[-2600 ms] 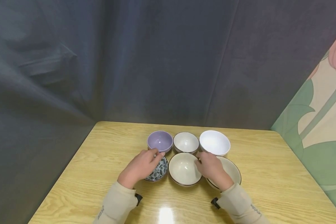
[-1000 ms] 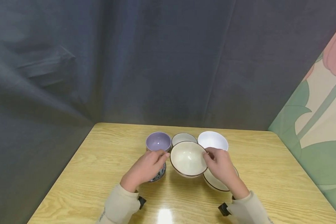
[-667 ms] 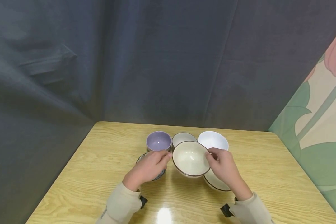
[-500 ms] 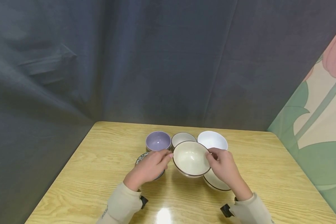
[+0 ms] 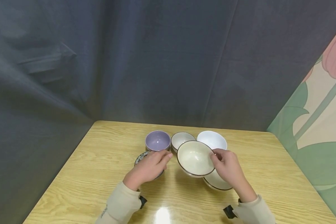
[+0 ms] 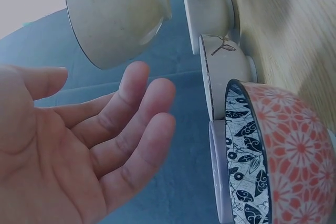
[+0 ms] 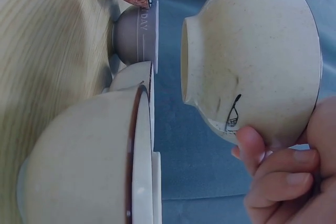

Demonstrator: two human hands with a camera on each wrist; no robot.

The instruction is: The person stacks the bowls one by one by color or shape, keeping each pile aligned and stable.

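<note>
A cream bowl [image 5: 195,158] with a brown rim is held up off the table, tilted, and my right hand [image 5: 228,165] pinches its right edge between thumb and fingers. Its underside and a small painted mark show in the right wrist view. My left hand [image 5: 148,168] hovers just left of that bowl, with a gap between them. In the left wrist view its fingers [image 6: 149,100] are spread, loosely bent and hold nothing. Under this hand stands a patterned bowl [image 5: 141,157], partly hidden; its outside [image 6: 299,150] is red with white flowers.
Along the back stand a purple bowl [image 5: 157,141], a smaller off-white bowl [image 5: 180,139] and a white bowl [image 5: 212,139]. A second cream bowl [image 5: 217,181] sits beneath my right hand. The wooden table [image 5: 268,168] meets a dark curtain [image 5: 168,62] behind.
The middle cream bowl has been lifted from the table and lately moved right in my right hand. My left hand has let go of its left edge.
</note>
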